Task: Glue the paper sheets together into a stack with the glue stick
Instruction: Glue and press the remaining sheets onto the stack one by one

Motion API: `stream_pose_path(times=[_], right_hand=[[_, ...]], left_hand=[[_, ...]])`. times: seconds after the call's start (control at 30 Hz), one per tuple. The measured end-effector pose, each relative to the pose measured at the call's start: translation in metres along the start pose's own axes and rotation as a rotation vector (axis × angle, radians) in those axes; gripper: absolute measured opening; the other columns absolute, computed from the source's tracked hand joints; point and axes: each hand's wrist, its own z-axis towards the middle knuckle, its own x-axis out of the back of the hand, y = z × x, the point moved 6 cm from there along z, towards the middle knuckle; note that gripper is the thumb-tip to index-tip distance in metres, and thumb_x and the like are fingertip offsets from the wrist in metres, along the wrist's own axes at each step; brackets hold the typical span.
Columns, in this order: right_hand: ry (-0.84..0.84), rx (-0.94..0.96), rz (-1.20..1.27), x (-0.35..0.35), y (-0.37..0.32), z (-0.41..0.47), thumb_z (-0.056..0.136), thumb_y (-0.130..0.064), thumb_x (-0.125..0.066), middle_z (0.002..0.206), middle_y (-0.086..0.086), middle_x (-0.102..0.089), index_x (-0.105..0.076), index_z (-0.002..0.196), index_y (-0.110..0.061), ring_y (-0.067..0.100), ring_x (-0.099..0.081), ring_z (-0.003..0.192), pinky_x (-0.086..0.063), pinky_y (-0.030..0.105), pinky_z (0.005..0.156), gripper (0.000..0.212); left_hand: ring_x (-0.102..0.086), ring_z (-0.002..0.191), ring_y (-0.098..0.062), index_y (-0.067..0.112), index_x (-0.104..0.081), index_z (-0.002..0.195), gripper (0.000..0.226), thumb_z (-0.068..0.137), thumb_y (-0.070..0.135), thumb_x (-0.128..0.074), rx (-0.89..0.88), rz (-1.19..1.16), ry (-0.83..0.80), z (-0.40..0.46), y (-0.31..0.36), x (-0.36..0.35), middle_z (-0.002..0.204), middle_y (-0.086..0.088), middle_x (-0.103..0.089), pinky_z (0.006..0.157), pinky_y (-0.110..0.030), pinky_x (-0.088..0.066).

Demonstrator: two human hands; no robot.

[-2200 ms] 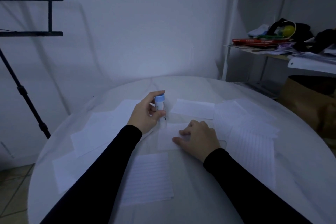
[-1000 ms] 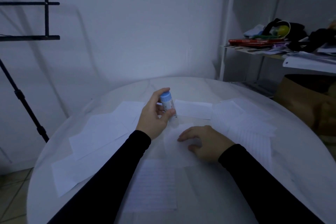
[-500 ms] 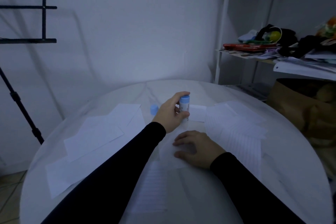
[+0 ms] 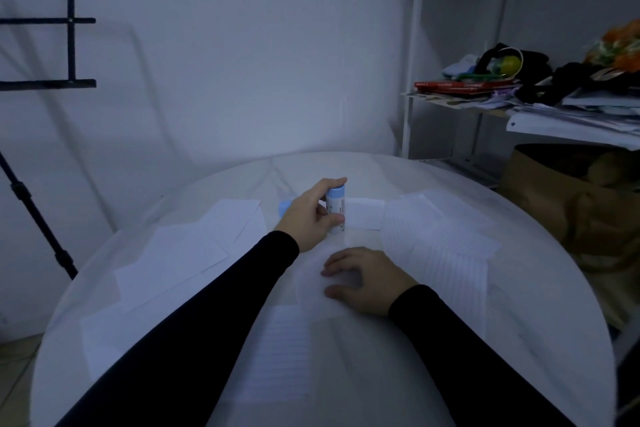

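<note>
Hands: left hand (image 4: 310, 218) grips glue stick (image 4: 335, 210) upright; right hand (image 4: 367, 279) flat on sheet (image 4: 311, 291) nr table (image 4: 519, 288) centre.

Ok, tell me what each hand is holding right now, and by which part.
The left hand grips the glue stick around its white barrel, the blue end pointing up. The right hand holds nothing; it rests flat on a paper sheet.
</note>
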Motion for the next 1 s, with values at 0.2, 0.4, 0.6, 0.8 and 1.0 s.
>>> stream_pose_path(times=[0.2,0.4,0.6,0.8,1.0], right_hand=[[0.008,0.001,0.027,0.001,0.001,0.0,0.077,-0.039,-0.073,0.123,-0.017,-0.059,-0.07,0.108,-0.029,0.003,-0.048,0.121,-0.031,0.034,0.11,0.032],[-0.008,0.021,0.003,0.001,0.001,0.001,0.079,-0.036,-0.072,0.122,-0.02,-0.058,-0.07,0.109,-0.029,0.0,-0.047,0.12,-0.029,0.027,0.11,0.031],[-0.01,0.049,0.0,0.001,0.002,0.001,0.076,-0.038,-0.072,0.11,-0.029,-0.054,-0.07,0.104,-0.031,-0.002,-0.049,0.117,-0.032,0.033,0.109,0.029],[-0.006,0.052,0.013,0.001,0.001,0.002,0.067,-0.05,-0.061,0.108,-0.03,-0.055,-0.071,0.101,-0.031,-0.003,-0.051,0.114,-0.034,0.033,0.108,0.04],[-0.021,0.057,0.023,-0.001,0.004,0.001,0.075,-0.039,-0.07,0.109,-0.031,-0.054,-0.07,0.102,-0.032,-0.004,-0.05,0.115,-0.033,0.033,0.109,0.028]], left_hand=[[-0.05,0.063,-0.009,0.03,-0.05,0.13,0.055,0.083,0.006,-0.068,-0.008,0.033,-0.02,-0.004,-0.003,0.01,0.108,-0.005,-0.059,0.067,-0.004,-0.04],[-0.053,0.068,-0.014,0.037,-0.049,0.125,0.055,0.083,0.007,-0.068,0.011,0.021,-0.018,-0.015,-0.009,0.024,0.103,-0.001,-0.06,0.068,-0.007,-0.042],[-0.057,0.077,-0.023,0.046,-0.049,0.119,0.06,0.081,0.006,-0.07,-0.004,0.044,-0.006,-0.024,-0.014,0.039,0.091,0.016,-0.058,0.08,-0.028,-0.051],[-0.056,0.075,-0.019,0.052,-0.045,0.114,0.061,0.08,0.008,-0.072,-0.015,0.049,0.006,-0.035,-0.019,0.054,0.098,0.0,-0.061,0.08,-0.033,-0.052],[-0.056,0.072,-0.009,0.047,-0.041,0.11,0.054,0.08,0.014,-0.073,0.019,0.092,0.023,-0.039,-0.023,0.065,0.097,-0.001,-0.063,0.07,-0.019,-0.047]])
